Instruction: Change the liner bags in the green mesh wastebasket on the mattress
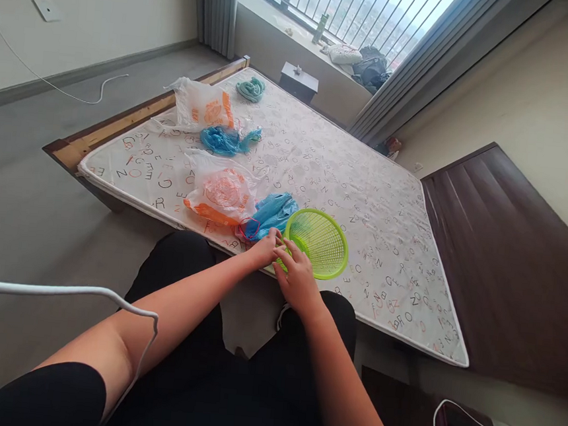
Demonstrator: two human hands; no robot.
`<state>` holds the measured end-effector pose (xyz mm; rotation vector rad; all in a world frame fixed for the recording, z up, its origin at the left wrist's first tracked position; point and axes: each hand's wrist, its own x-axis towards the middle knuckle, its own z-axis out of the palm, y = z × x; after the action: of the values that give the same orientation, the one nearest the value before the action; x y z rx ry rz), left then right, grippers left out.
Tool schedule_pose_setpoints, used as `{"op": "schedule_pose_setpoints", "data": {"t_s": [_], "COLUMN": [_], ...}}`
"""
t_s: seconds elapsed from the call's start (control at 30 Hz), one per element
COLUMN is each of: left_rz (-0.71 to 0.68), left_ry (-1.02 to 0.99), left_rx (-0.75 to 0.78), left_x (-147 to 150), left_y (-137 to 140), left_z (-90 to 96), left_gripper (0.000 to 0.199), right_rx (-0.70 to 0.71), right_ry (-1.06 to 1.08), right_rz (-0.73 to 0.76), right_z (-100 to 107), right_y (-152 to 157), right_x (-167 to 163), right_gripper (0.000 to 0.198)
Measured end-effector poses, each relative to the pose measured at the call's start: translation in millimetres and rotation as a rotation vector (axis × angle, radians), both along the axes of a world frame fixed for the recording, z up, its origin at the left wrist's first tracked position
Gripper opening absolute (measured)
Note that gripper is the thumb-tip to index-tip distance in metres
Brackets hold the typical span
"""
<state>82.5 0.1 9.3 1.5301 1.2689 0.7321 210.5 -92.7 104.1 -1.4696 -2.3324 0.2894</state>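
the right hand (pixel 299 284) and left hand (pixel 263 251) meet at the near left side of the green mesh basket (pixel 330 249), fingers bent close together; whether they pinch it or anything else, i cannot tell. the basket is by the near edge of the mattress (pixel 378 208), mouth in view, perhaps slightly tilted. it looks like thin plastic, so probably light, springy, a bit slick; the thicker rim seems the surest hold, the mesh wall likelier to flex. just beyond is a crumpled blue bag (pixel 277 211), soft-looking.
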Motion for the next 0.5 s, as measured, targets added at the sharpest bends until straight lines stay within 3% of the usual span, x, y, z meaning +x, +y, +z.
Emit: {"op": "schedule_pose_setpoints", "data": {"t_s": [0.1,0.17,0.27,0.37,0.5], "left_rz": [0.019,-0.014,0.045,0.164,0.189], "left_ry": [0.161,0.356,0.512,0.607,0.565], "left_rx": [-0.218,-0.292,-0.281,-0.185,-0.116], "left_x": [-13,-23,-43,-61,-71], "left_y": [0,2,7,15,29], "left_z": [-14.4,-24.5,-35.7,-40.4,-38.1], "left_gripper": [0.023,0.016,0.028,0.048,0.069], "right_rx": [0.157,0.159,0.134,0.13,0.117], "right_ry": [0.151,0.237,0.354,0.402,0.399], "right_rz": [-0.191,-0.285,-0.41,-0.508,-0.557], "right_z": [-31,-51,-68,-70,-67], "right_y": [-36,-51,-57,-52,-49], "right_x": [36,59,81,85,78], "right_gripper": [0.026,0.024,0.023,0.023,0.023]}}
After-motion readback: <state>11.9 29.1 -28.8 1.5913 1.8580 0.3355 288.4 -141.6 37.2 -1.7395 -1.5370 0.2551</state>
